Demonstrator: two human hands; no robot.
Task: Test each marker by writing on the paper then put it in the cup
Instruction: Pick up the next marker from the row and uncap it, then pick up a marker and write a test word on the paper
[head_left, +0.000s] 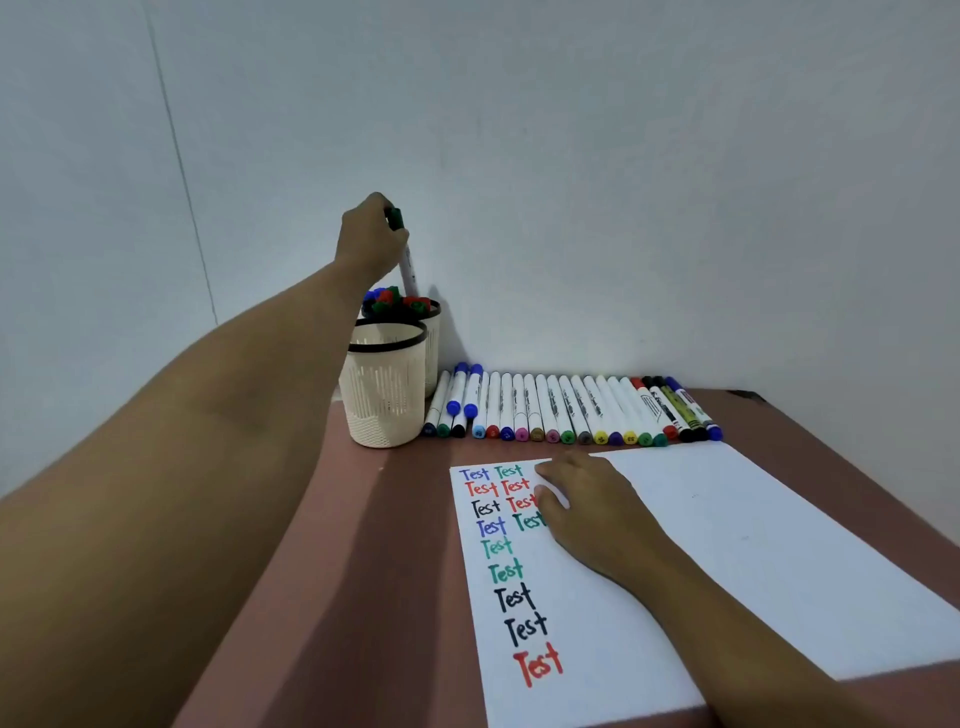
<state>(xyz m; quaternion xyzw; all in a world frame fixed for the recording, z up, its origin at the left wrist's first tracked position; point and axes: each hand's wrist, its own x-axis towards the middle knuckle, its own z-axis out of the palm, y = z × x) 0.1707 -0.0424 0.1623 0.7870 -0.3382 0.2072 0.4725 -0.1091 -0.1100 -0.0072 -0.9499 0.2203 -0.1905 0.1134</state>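
One green-capped marker (408, 266), gripped by the left hand (366, 244), hangs over the far slotted cup (432, 353); right hand (592, 512) flat on paper (753, 519).

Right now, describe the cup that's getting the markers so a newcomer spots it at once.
Go to the back left corner of the table, left of the marker row. Two cream slotted cups with black rims stand there, one behind the other. Take the rear cup: coloured caps stick out of it and the left hand holds a green-capped marker over it; the front cup shows none.
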